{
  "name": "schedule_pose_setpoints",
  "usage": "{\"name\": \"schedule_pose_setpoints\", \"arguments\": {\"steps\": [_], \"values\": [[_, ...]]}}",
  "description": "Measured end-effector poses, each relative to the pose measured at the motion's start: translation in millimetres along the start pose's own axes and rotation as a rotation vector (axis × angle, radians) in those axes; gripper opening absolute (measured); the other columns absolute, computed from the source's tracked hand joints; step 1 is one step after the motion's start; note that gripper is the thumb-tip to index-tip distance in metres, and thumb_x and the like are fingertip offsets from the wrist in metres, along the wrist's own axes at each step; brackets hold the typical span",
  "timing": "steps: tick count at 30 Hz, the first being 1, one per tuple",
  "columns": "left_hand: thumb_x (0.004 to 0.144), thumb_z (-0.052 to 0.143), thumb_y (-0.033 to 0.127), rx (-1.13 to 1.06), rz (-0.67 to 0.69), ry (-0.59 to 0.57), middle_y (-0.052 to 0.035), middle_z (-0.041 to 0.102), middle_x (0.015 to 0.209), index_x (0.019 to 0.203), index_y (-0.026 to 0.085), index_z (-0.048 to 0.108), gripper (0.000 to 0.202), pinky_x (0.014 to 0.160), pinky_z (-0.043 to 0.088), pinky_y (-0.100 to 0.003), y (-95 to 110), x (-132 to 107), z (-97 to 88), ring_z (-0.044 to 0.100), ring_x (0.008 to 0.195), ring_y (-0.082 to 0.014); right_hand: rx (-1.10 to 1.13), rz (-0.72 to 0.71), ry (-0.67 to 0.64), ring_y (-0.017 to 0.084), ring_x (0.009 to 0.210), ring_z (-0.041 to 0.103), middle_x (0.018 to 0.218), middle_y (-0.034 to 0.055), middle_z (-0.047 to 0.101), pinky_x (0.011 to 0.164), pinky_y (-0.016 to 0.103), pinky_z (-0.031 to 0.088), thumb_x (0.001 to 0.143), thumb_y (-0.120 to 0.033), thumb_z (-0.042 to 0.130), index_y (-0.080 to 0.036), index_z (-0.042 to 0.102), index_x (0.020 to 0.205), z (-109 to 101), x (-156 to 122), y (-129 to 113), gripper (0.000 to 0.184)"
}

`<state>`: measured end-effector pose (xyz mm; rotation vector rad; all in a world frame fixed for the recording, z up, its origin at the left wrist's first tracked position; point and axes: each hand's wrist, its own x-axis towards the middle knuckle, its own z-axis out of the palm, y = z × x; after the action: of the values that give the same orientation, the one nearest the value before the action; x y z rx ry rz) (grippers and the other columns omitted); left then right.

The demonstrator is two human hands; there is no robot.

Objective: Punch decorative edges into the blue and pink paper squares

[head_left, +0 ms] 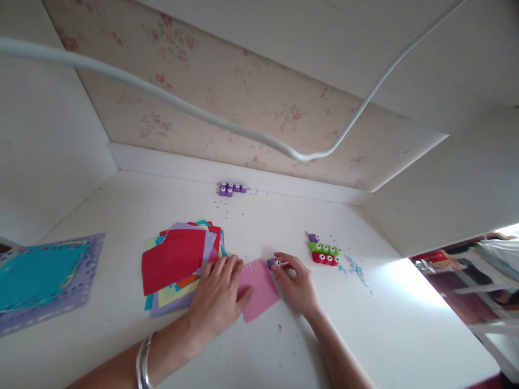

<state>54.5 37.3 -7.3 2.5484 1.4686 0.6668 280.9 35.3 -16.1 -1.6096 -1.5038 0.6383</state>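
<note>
A square of pink paper (260, 292) lies on the white tabletop, with a row of small punched holes along its far edge. My left hand (219, 289) rests flat on its left side, fingers stretched out and thumb apart over the paper. At the paper's far right corner, my right hand (298, 283) has its thumb and fingers closed on a small purple craft punch (272, 263). Just left of my left hand is a loose stack of coloured paper sheets (174, 256), red on top.
Several purple punches (231, 188) stand by the back wall. To the right sit green punches (325, 248), red punches (325, 259) and one purple punch (313, 237), beside scattered paper bits (357, 270). Blue punched sheets (44, 273) lie far left. A white cable (194, 111) hangs across the view.
</note>
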Motion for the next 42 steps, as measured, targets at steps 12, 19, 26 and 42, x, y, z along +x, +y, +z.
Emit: {"name": "schedule_pose_setpoints", "arguments": {"steps": [12,19,26,42], "values": [[0.087,0.06,0.024,-0.309,-0.048,-0.032,-0.0028,0.068,0.106,0.11,0.023,0.059,0.023,0.092,0.043,-0.041,-12,5,3.4,0.06,0.1,-0.0231,0.224,0.12,-0.02,0.019,0.077,0.067,0.107,0.0108,0.071,0.069,0.034,0.054,0.082,-0.045,0.066,-0.021,0.065,0.097,-1,2,1,0.029],[0.095,0.048,0.041,-0.427,-0.147,-0.085,-0.0022,0.073,0.101,0.107,0.025,0.066,0.028,0.091,0.045,-0.036,-15,10,1.8,0.064,0.095,-0.0213,0.33,0.101,-0.05,0.019,0.076,0.069,0.114,0.0109,0.069,0.064,0.032,0.056,0.08,-0.043,0.068,-0.022,0.064,0.095,-2,0,-2,0.026],[0.093,0.047,0.047,-0.518,-0.258,-0.104,-0.0046,0.073,0.098,0.102,0.022,0.069,0.035,0.086,0.049,-0.032,-15,12,-1.4,0.063,0.096,-0.0218,0.322,0.076,-0.07,0.019,0.077,0.069,0.114,0.0102,0.069,0.067,0.034,0.057,0.081,-0.04,0.067,-0.023,0.064,0.095,-1,-1,0,0.022],[0.094,0.044,0.048,-0.558,-0.237,-0.144,-0.0053,0.073,0.097,0.104,0.021,0.068,0.038,0.089,0.047,-0.033,-16,12,0.6,0.063,0.095,-0.0229,0.206,0.075,-0.065,0.02,0.081,0.069,0.113,0.0083,0.07,0.067,0.032,0.056,0.079,-0.038,0.069,-0.024,0.065,0.093,2,-4,-2,0.02]]}}
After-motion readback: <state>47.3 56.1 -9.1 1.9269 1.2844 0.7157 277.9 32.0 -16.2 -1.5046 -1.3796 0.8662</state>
